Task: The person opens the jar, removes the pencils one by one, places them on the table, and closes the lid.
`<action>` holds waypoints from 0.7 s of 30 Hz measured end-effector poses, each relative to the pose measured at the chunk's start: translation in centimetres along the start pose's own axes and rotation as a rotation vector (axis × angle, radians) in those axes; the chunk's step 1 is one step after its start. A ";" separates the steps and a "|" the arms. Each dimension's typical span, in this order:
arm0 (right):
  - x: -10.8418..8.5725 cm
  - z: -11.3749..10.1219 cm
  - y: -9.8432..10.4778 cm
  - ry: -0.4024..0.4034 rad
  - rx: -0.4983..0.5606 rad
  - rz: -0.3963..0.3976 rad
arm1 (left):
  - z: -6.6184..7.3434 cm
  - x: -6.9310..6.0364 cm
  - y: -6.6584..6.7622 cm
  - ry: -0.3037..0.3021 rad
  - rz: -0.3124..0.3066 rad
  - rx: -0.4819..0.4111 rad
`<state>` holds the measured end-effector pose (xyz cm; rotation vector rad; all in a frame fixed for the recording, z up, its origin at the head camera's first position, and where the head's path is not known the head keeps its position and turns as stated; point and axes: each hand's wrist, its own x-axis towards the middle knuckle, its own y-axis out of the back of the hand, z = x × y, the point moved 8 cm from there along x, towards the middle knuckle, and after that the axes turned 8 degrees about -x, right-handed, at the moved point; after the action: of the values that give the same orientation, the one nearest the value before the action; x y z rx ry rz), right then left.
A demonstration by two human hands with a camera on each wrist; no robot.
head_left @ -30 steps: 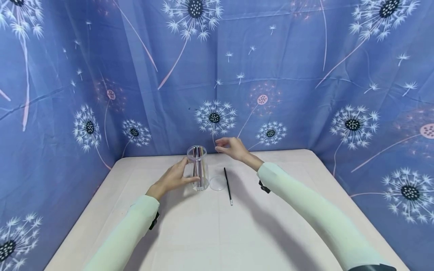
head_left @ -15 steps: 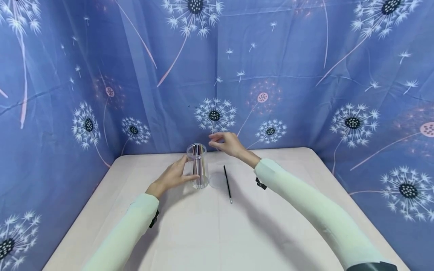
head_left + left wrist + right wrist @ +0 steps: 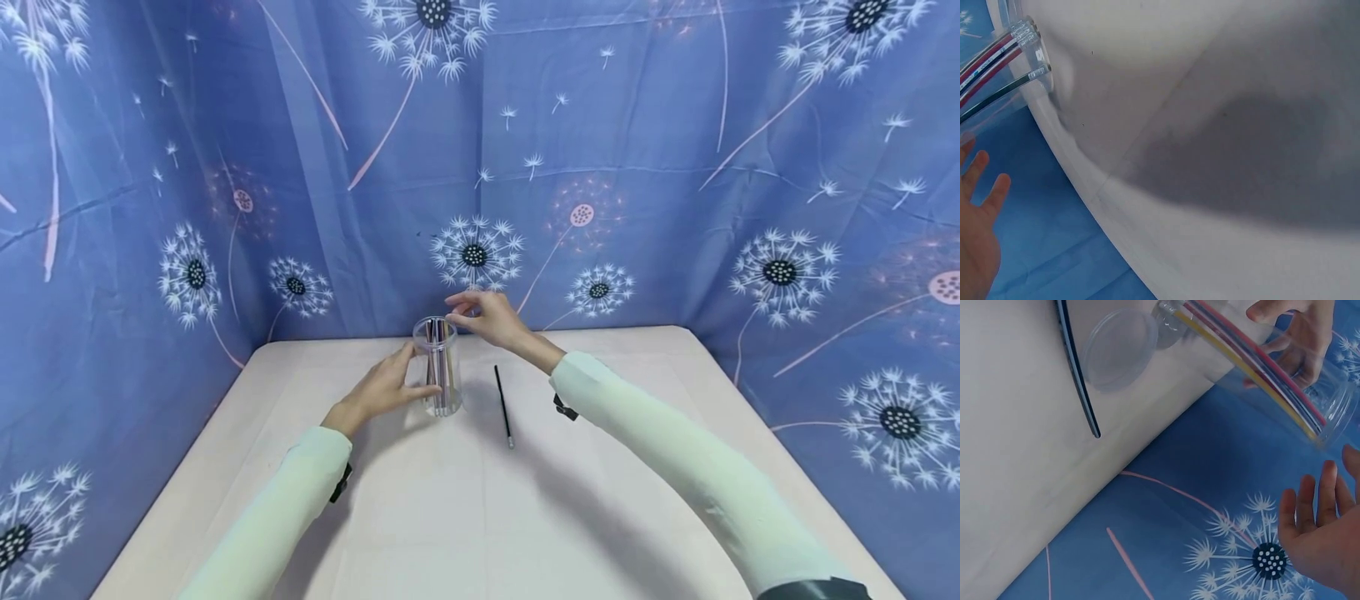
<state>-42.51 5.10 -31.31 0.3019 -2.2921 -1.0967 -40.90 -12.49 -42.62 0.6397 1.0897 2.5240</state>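
Observation:
A clear plastic jar (image 3: 453, 375) stands upright near the back of the table, with several coloured pencils (image 3: 438, 367) inside. My left hand (image 3: 382, 387) holds the jar from its left side, thumb across the front and fingers toward the back. Just right of the jar's rim is my right hand (image 3: 487, 317), raised, its fingers loosely extended with nothing between them. One dark pencil (image 3: 503, 408) with a pale end lies on the table to the right of the jar. Beside it, in the right wrist view, rests a round clear lid (image 3: 1120, 350); shadow makes it hard to see from the head.
The table (image 3: 465, 517) has a pale cover. Behind it and on both sides hangs a blue curtain (image 3: 390, 250) printed with dandelions, close to the table's back edge and the jar.
My right hand has moved left from beyond the jar to beside its rim. My left hand, the jar and the lone pencil have stayed in place.

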 end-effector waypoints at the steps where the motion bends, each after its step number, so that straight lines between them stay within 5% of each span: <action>1: 0.0 -0.1 -0.1 0.002 0.001 -0.003 | 0.0 0.0 0.0 -0.001 0.001 0.000; 21: 0.4 -1.3 -2.3 -0.026 -0.084 -0.076 | -0.2 0.1 -0.1 -0.002 -0.012 -0.006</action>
<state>-42.13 2.65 -32.25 0.3465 -2.2665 -1.2379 -41.05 -12.54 -42.80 0.6314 1.0820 2.5150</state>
